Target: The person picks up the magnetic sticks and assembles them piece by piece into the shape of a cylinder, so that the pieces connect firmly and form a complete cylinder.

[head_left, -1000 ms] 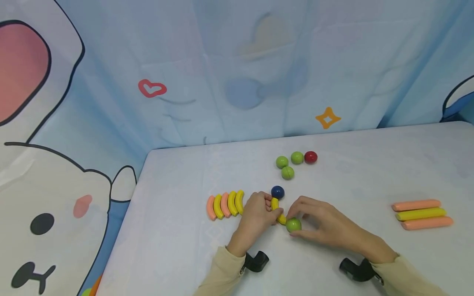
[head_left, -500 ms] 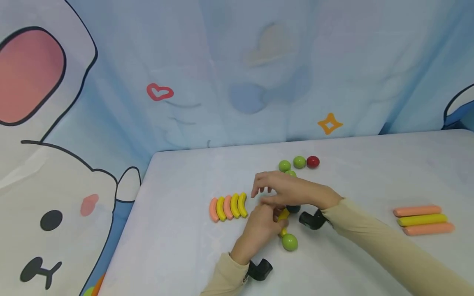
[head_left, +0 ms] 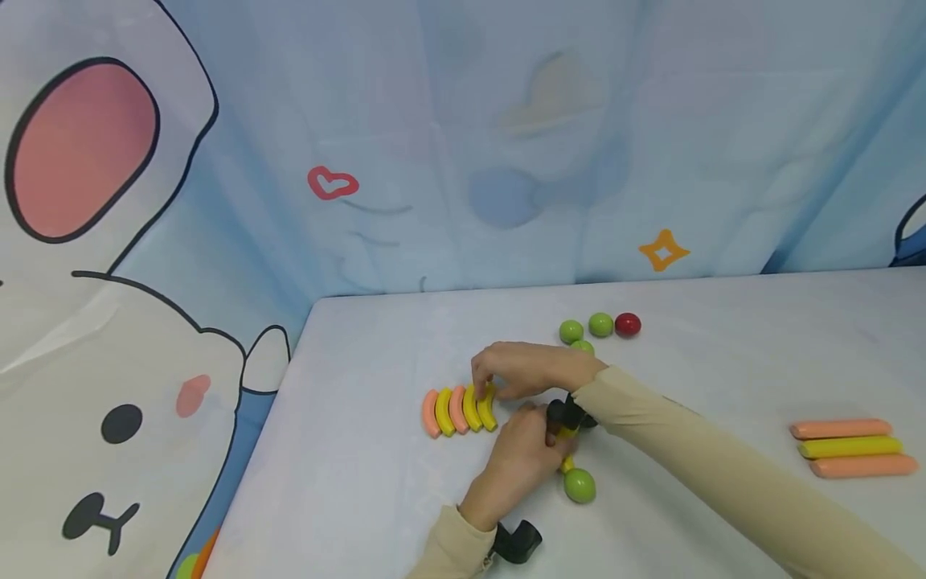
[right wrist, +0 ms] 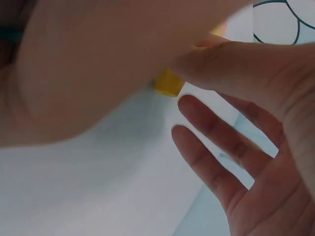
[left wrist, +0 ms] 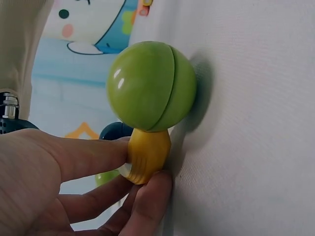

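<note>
My left hand (head_left: 524, 454) pinches a curved yellow piece (left wrist: 150, 155) between thumb and fingers, low over the white table. A green ball (left wrist: 150, 86) with a groove round it touches the end of that piece. Behind the thumb in the left wrist view, a dark blue ball (left wrist: 115, 131) partly shows. My right hand (head_left: 531, 368) reaches across above the left one, thumb and index finger on either side of the rightmost curved yellow piece (head_left: 487, 412) in a row. In the right wrist view its thumb covers most of a yellow piece (right wrist: 170, 84); the other fingers are spread.
The row also has curved orange pieces (head_left: 431, 414) and more yellow ones. Farther back lie several green balls (head_left: 600, 324) and a red ball (head_left: 628, 324). Straight orange sticks (head_left: 864, 466) and a yellow stick (head_left: 850, 447) lie at the right. A printed curtain (head_left: 434, 161) hangs behind.
My right hand has let go of the green ball and crossed left over the left hand to the row's right end. The left hand still pinches its yellow piece.
</note>
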A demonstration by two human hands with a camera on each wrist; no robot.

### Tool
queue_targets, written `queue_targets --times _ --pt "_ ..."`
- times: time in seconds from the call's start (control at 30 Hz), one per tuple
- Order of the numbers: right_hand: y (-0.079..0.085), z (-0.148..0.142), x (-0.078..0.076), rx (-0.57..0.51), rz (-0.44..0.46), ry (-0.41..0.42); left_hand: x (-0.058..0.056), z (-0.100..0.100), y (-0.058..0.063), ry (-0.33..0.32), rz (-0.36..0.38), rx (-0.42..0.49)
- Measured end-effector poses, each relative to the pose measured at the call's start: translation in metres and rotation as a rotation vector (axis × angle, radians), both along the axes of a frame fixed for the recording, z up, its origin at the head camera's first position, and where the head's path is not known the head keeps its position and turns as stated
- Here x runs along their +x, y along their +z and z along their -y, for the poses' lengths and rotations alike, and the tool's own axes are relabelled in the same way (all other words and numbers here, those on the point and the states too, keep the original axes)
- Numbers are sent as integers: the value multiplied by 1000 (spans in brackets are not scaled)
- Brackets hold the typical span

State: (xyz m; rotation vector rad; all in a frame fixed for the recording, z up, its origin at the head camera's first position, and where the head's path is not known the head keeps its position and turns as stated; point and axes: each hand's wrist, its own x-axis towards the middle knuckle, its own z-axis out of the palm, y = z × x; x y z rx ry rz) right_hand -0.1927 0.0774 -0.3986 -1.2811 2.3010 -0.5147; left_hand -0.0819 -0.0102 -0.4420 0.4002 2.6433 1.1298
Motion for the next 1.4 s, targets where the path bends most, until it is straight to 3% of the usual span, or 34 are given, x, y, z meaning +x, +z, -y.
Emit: queue_targets --times 0.23,0.4,0.67,0.83,1.07,1.23,1.4 --pt "-8 4 -1 3 -10 23 0 4 -2 -5 20 54" --pt "-12 2 1 19 8 -9 -1 4 -4 -15 27 81" --pt "-2 -22 4 -11 -41 -70 0 0 -3 -8 38 69" --pt "7 -54 10 -114 -81 -183 0 -3 0 26 92 66" --pt "17 -113 35 -232 -72 -365 1 -3 1 47 112 45" --pt "6 -150 49 -201 -22 -524 1 -2 1 50 106 26" --pt "-13 -173 65 -159 63 -605 -1 -3 1 50 92 22"
